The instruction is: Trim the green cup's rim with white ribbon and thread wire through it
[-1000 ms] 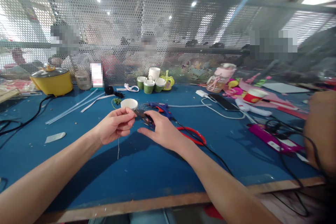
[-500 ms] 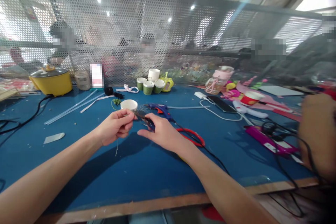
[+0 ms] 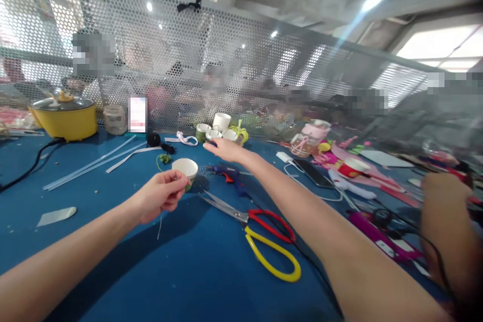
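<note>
My left hand point(image 3: 166, 193) is closed in a pinch in front of a small white paper cup point(image 3: 185, 166) with a green lower part. A thin pale wire or thread point(image 3: 159, 226) hangs below that hand. Stretched forward to the group of small green-and-white cups point(image 3: 204, 132), my right hand point(image 3: 226, 150) has its fingers closed on a dark-blue handled tool point(image 3: 214, 143), seemingly pliers, mostly hidden. Below my right forearm lie large scissors point(image 3: 245, 217) with one red and one yellow handle, blades parted. A blue glue gun point(image 3: 231, 173) lies behind them.
Clear glue sticks point(image 3: 90, 163) and a yellow electric pot point(image 3: 65, 116) are at left. A phone point(image 3: 313, 173) with a white cable and a purple power strip point(image 3: 381, 236) lie at right. Another person's arm point(image 3: 445, 221) reaches in there. A perforated screen point(image 3: 151, 60) rises behind.
My right hand has moved away from my left, forward to the small cups, and the tool has left the left hand's fingertips. The scissors are now uncovered. My view has shifted slightly.
</note>
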A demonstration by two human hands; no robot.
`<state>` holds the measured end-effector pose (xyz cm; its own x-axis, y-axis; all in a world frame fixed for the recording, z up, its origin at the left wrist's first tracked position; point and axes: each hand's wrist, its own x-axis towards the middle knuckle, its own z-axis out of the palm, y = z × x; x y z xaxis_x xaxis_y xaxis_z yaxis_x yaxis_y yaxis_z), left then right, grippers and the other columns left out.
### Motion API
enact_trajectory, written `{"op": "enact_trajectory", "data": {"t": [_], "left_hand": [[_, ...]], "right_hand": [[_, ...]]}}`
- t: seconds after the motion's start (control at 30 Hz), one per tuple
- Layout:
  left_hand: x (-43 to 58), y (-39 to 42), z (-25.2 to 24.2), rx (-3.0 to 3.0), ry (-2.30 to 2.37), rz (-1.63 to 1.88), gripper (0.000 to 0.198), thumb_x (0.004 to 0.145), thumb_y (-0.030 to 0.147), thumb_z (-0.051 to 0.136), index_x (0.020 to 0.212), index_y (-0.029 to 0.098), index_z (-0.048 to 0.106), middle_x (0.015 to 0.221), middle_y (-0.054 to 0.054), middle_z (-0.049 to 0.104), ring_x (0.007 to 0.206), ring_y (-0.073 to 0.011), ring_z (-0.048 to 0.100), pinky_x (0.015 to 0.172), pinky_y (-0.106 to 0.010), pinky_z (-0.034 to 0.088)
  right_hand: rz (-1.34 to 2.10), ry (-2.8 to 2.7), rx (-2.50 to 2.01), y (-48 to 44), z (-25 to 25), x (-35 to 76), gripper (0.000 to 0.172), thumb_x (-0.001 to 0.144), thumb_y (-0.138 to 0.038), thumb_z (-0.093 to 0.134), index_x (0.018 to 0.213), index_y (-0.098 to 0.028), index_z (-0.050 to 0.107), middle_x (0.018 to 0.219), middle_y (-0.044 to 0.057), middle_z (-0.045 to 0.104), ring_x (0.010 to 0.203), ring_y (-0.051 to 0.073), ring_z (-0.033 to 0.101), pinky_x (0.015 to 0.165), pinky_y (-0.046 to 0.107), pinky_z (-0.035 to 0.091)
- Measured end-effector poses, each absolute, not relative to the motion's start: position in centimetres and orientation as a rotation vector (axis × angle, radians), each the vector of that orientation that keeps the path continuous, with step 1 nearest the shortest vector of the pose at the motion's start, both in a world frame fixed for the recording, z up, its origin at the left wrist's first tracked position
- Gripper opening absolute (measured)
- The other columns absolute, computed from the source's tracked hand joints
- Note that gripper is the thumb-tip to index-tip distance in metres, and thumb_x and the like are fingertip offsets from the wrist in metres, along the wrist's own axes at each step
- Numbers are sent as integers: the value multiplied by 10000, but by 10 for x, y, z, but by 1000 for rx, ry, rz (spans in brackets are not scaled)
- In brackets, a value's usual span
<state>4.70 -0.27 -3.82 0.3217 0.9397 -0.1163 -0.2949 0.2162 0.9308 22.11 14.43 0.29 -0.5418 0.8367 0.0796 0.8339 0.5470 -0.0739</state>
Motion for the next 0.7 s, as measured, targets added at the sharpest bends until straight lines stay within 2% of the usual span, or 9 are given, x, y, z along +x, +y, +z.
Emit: {"op": "enact_trajectory", "data": {"t": [0.07, 0.13, 0.47, 0.7], "left_hand": [[48, -4, -42, 991, 860, 918, 251, 714, 335, 615, 674, 154, 446, 466, 79, 397, 347, 2, 185, 368, -168, 90], [48, -4, -44, 1011, 870, 855, 271, 708, 363, 614, 672, 157, 442, 466, 80, 400, 348, -1, 189, 372, -176, 94], [50, 5, -50, 1117, 917, 637, 251, 717, 397, 571, 730, 154, 509, 488, 65, 447, 372, -31, 292, 386, -176, 206], [52, 8, -51, 1123, 936, 618, 222, 721, 366, 569, 738, 152, 511, 494, 62, 449, 383, -34, 298, 388, -177, 207]], "right_hand": [[44, -2752, -1494, 166, -4, 205, 319, 866, -364, 418, 958, -105, 581, 933, 122, 623, 824, 208, 595, 726, 330, 472], [42, -2830, -1519, 184, -13, 190, 262, 857, -313, 464, 1047, -147, 538, 1044, 73, 570, 874, 173, 570, 753, 359, 476], [-82, -2957, -1552, 227, -49, 160, 274, 854, -287, 476, 1095, -162, 511, 1114, 80, 531, 924, 180, 552, 777, 377, 470], [-151, -2943, -1470, 232, -59, 167, 294, 851, -290, 481, 1114, -158, 498, 1123, 80, 525, 938, 189, 548, 782, 392, 467]]}}
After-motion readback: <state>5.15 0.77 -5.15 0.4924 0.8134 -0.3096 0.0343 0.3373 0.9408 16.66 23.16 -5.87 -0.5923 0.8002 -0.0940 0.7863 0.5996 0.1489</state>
